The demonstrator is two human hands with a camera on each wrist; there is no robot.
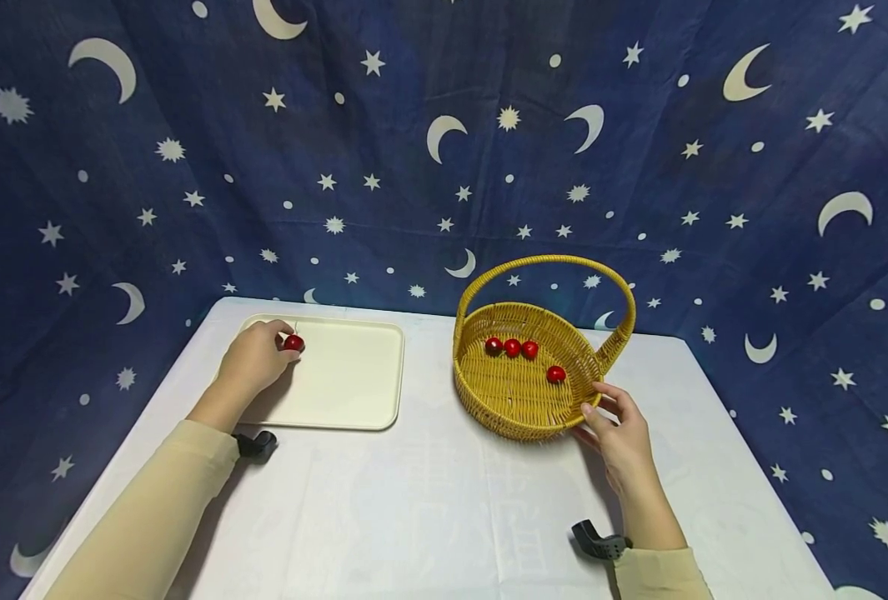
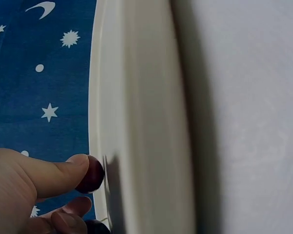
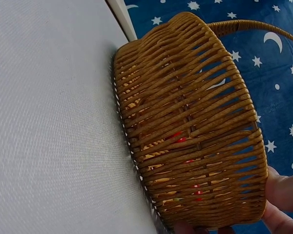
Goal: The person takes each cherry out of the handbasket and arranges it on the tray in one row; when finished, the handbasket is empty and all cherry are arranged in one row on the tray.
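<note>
Cloth (image 1: 383,150): dark blue, printed with pale moons, stars and dots; hangs beyond the counter and along its left and right.

Counter (image 1: 413,517): white covering; carries basket and tray.

Sleeves (image 1: 151,508), two: beige, entering from near left and near right.

Basket (image 1: 519,400): woven, yellow-brown, one arched handle; stands right of centre.

Tray (image 1: 346,375): cream, rectangular, rounded corners, low rim; lies far left, apart from the basket.

Hands, two, bare. Left hand (image 1: 252,358) — over the tray's left end, thumb and fingers pinching a cherry (image 1: 294,342). Right hand (image 1: 624,437) — gripping the basket's near right side, thumb at the rim.

Wrist devices (image 1: 258,447), two: black, one at each cuff.

Cherries, red, glossy: one at the left hand's fingertips, over the tray; whether it touches the tray cannot be told. Four inside the basket: three (image 1: 512,348) in a close row, far side; the fourth (image 1: 556,375) apart, nearer and right.

Dark round thing (image 2: 96,227): by the left fingers, partly cut off in the left wrist view.
</note>
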